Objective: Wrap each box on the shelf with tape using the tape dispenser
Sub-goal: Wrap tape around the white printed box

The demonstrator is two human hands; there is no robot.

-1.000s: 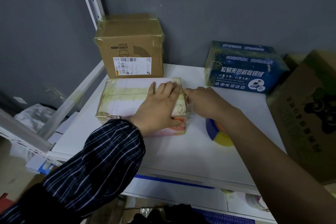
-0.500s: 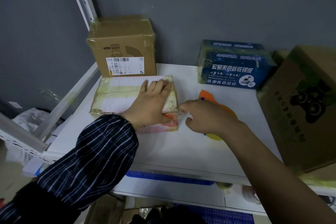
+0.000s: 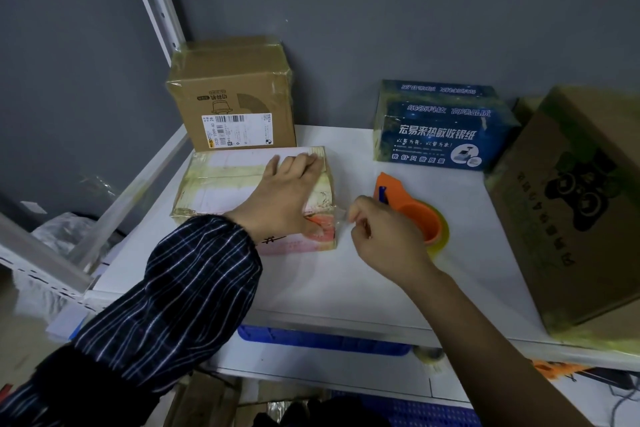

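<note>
1. Our left hand (image 3: 287, 194) lies flat on the box (image 3: 221, 184), fingers straight and spread toward its far right corner. It's pressing, not gripping.
2. Our right hand (image 3: 384, 239) is curled up tight just off the box's right end. The fingertips look pinched on a bit of clear tape (image 3: 342, 217) coming off that corner, but the tape is see-through and hard to make out, so take that as a best guess.
3. The box sits flat at the left of the shelf (image 3: 346, 288), long axis running left-right, its right end facing the right hand.
4. The dispenser (image 3: 415, 215) lies on the shelf just behind and right of the right hand, apart from the box and held by nobody.
5. The part that matters: the loose end is to the left of the pinch and the dispenser is to the right. The right hand is nearer both, so it probably does the next bit — smooth the tape down or go for the dispenser — while the left pins the box.
6. The brown box (image 3: 235, 90), blue box (image 3: 440, 128) and carton (image 3: 571, 218) already look glossy with tape.
</note>
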